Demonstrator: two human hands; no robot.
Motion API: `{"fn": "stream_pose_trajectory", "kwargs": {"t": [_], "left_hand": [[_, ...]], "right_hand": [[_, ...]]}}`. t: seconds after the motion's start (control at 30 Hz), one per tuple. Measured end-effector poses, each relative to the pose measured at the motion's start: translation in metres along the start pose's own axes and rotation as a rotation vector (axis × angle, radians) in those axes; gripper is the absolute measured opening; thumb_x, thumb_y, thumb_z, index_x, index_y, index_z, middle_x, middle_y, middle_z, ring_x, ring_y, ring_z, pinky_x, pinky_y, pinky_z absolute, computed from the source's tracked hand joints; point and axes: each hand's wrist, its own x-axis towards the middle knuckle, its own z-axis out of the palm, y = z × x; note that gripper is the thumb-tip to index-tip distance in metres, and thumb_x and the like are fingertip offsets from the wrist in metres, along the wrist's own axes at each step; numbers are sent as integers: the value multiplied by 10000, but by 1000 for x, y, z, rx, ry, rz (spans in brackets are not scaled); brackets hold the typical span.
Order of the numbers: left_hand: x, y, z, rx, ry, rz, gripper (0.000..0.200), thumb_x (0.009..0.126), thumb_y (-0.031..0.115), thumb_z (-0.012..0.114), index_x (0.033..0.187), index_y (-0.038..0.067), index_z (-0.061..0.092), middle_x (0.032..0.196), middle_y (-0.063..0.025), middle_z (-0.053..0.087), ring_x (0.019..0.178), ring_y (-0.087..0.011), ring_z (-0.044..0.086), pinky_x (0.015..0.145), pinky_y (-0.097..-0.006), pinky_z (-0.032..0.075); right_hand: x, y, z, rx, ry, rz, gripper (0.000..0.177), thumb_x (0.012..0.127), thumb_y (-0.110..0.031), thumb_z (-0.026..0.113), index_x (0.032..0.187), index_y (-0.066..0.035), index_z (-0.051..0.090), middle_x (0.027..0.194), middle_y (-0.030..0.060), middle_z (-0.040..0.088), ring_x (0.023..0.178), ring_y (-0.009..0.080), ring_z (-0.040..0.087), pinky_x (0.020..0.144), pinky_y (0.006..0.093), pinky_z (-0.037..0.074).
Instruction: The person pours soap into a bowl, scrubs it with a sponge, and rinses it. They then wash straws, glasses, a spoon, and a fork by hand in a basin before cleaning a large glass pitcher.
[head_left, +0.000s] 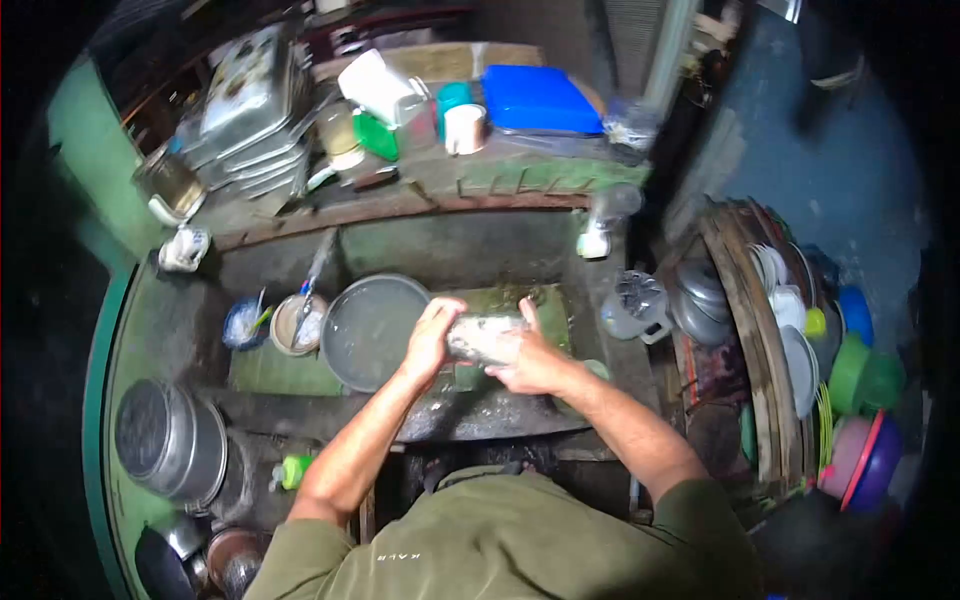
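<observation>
Over the green-floored sink basin (285,372), my left hand (432,335) and my right hand (532,360) hold a shiny, wet-looking container (484,338) between them. The fingers of my left hand wrap its left end, and those of my right hand grip its right end. The container is blurred, so its exact kind is unclear. Just left of my left hand stands a round grey basin (372,330) of water. Beside that basin are a small bowl (296,324) with something white in it and a blue bowl (245,325).
Stacked metal trays (250,110), a blue lid (540,100) and cups line the back ledge. A large pot (172,440) stands at left. On the right are a clear pitcher (636,300), a lidded pot (700,300) and a wooden rack (745,340) with plates.
</observation>
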Motion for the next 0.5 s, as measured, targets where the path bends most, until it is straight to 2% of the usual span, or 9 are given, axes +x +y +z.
{"fn": "stream_pose_trajectory", "kwargs": {"t": [0.03,0.07,0.13,0.2,0.3,0.33,0.4,0.47,0.5], "left_hand": [[1,-5,-2,113,7,20,239,952,338,491,1046,131,567,1048,-20,511,927,-204,572,530,-384,578],[-2,-4,2,129,20,33,252,958,348,500,1074,129,546,1049,-30,510,914,-201,575,531,-382,583],[-3,-7,4,226,72,58,290,964,376,512,1122,133,499,1029,-54,504,878,-185,576,502,-339,569],[-1,-8,7,269,35,55,299,968,371,508,1119,113,494,1009,-52,507,858,-167,574,473,-312,548],[2,-9,10,202,60,30,312,969,361,506,1129,94,481,1010,-69,526,772,-163,599,450,-302,530],[2,-9,9,97,35,-28,330,970,357,501,1136,75,472,990,-95,561,649,-182,612,435,-291,522],[3,-9,8,112,49,-49,357,978,388,462,1167,85,471,983,-110,599,581,-206,622,434,-289,522],[5,-11,-4,-93,-17,-263,499,972,476,410,1196,35,480,910,-115,630,574,-197,611,401,-272,497],[5,-10,-4,-136,-5,-346,534,967,496,398,1185,20,504,886,-120,637,541,-194,590,378,-272,475]], "right_hand": [[0,10,21,75,190,-25,525,760,-185,697,1265,-204,555,1241,94,588,1199,290,523,1086,673,67],[2,0,6,160,97,71,497,741,-204,719,1221,-172,594,1194,99,616,1183,274,537,1087,644,106],[1,5,15,526,207,22,440,713,-69,712,1145,-86,630,1047,121,672,1006,288,634,957,422,442],[-3,13,21,524,320,-70,417,714,-75,732,1115,-19,632,1054,132,662,956,242,643,873,350,499],[-7,3,27,811,579,132,389,716,-103,746,1072,5,633,1051,143,663,930,266,646,861,364,508],[-9,1,27,905,604,217,397,710,-153,774,1049,0,635,1058,157,660,960,294,634,917,375,480],[-17,14,26,302,664,158,420,727,-234,773,1068,-28,640,1049,136,663,1011,289,614,1034,470,370],[-22,36,27,-85,539,-101,399,754,-305,748,1073,-84,656,1090,98,656,1081,273,584,1107,594,175],[-22,36,16,-34,351,-127,427,768,-294,730,1139,-111,626,1118,102,643,1094,284,579,1095,632,146]]}}
